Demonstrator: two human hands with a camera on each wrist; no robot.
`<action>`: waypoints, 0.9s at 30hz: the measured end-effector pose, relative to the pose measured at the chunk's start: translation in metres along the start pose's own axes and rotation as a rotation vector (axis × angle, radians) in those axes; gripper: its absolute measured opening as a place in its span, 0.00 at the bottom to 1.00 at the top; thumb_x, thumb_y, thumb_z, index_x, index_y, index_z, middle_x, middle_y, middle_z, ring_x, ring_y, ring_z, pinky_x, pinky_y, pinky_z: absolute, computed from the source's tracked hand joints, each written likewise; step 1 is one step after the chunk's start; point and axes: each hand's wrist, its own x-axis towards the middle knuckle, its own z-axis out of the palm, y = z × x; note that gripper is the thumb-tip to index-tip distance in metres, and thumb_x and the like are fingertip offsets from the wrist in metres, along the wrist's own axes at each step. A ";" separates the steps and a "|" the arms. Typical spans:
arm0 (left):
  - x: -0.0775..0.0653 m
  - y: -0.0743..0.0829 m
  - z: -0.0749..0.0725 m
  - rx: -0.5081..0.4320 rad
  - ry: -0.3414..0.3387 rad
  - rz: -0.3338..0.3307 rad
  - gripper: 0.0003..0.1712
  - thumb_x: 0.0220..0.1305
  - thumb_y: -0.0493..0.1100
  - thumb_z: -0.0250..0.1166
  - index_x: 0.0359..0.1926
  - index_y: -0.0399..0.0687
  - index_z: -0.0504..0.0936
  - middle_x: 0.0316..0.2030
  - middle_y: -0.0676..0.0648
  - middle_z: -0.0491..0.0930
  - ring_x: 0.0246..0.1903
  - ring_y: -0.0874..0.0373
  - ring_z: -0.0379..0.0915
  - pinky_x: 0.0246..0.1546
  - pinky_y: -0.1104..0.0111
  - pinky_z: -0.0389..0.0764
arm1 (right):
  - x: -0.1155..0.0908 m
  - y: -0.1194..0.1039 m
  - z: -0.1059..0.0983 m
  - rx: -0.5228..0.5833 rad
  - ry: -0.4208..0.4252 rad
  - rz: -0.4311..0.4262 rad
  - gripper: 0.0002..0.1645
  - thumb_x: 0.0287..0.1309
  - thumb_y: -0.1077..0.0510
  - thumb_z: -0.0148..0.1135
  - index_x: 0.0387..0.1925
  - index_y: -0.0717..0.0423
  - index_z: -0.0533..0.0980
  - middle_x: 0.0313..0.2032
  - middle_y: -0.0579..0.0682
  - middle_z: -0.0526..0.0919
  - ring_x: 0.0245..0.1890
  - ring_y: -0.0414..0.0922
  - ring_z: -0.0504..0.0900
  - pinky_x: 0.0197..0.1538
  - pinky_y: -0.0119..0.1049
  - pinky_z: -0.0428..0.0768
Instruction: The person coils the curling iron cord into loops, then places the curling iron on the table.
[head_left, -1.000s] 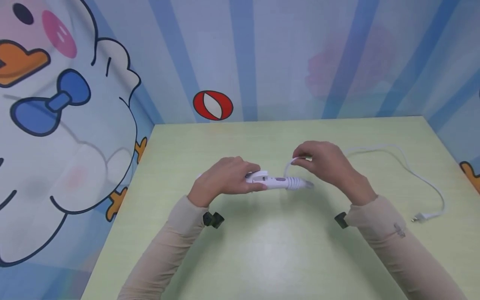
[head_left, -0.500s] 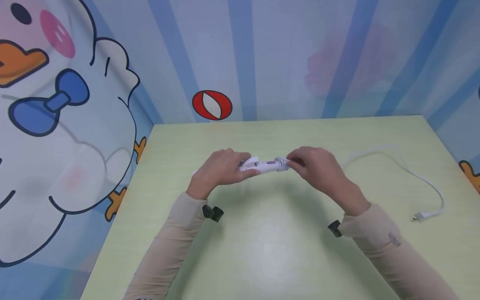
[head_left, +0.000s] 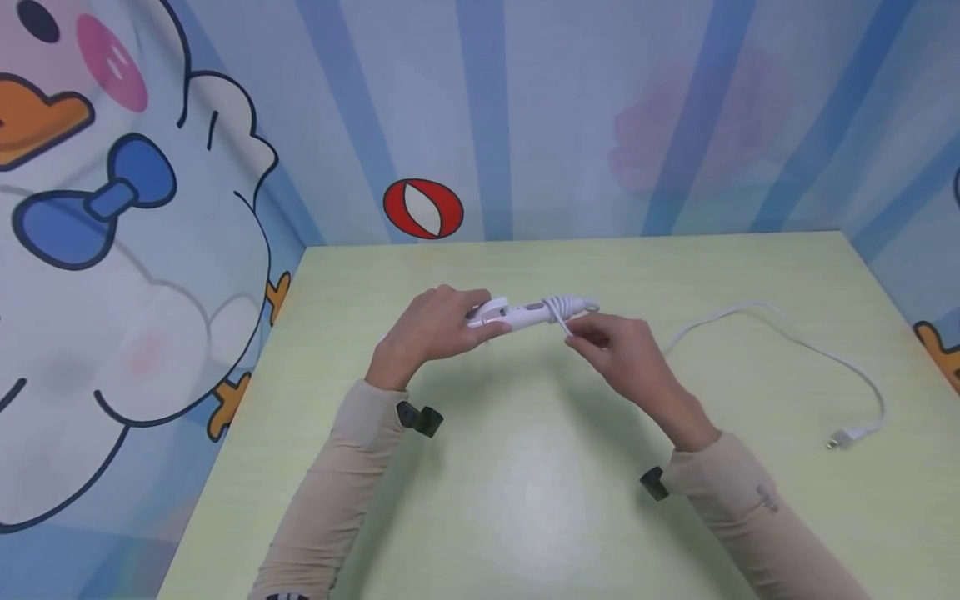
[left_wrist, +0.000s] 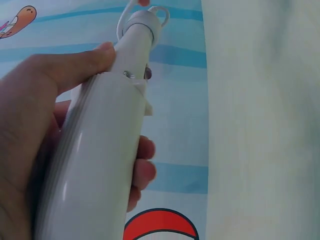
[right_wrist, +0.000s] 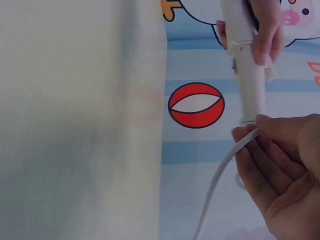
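Note:
My left hand [head_left: 438, 327] grips a white hair iron [head_left: 525, 316] by its wider part and holds it raised above the table. The left wrist view shows the thumb along the iron's body [left_wrist: 105, 145] and fingertips curling round the far side. White power cord [head_left: 555, 308] is looped in turns round the iron's narrow handle end, which points right. Just below that end, my right hand [head_left: 626, 354] pinches the cord between thumb and fingers. In the right wrist view, the cord [right_wrist: 215, 180] runs down from the pinch.
The cord's loose length [head_left: 810, 343] curves across the right of the pale green table [head_left: 517, 500], ending in a two-prong plug [head_left: 847, 436]. A cartoon-printed wall [head_left: 570, 125] stands along the table's back and left. Small black wrist cameras [head_left: 420, 418] sit at both cuffs.
The hair iron has risen and moved slightly left with my left hand. My right hand has passed the cord round the handle end, from behind it to the near side.

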 end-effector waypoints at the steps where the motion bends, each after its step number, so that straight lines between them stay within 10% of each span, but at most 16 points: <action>1: 0.000 0.000 -0.001 -0.011 0.003 0.002 0.25 0.56 0.67 0.55 0.44 0.56 0.75 0.22 0.54 0.72 0.22 0.59 0.68 0.23 0.68 0.68 | 0.000 0.002 0.001 0.016 0.017 -0.005 0.11 0.53 0.60 0.65 0.40 0.59 0.81 0.35 0.52 0.85 0.32 0.45 0.84 0.34 0.40 0.80; 12: -0.004 0.005 -0.010 -0.119 0.056 0.038 0.23 0.58 0.68 0.53 0.38 0.56 0.73 0.21 0.53 0.72 0.21 0.60 0.68 0.23 0.68 0.67 | -0.001 0.022 0.015 0.131 0.164 -0.069 0.08 0.51 0.59 0.66 0.35 0.56 0.82 0.34 0.48 0.85 0.33 0.41 0.84 0.35 0.32 0.79; 27: -0.010 0.014 -0.016 -0.196 0.060 0.095 0.21 0.59 0.66 0.54 0.35 0.56 0.73 0.21 0.55 0.72 0.20 0.60 0.68 0.23 0.68 0.68 | 0.001 0.037 0.015 0.240 -0.025 0.051 0.11 0.52 0.53 0.66 0.35 0.55 0.83 0.35 0.47 0.85 0.34 0.37 0.84 0.37 0.28 0.78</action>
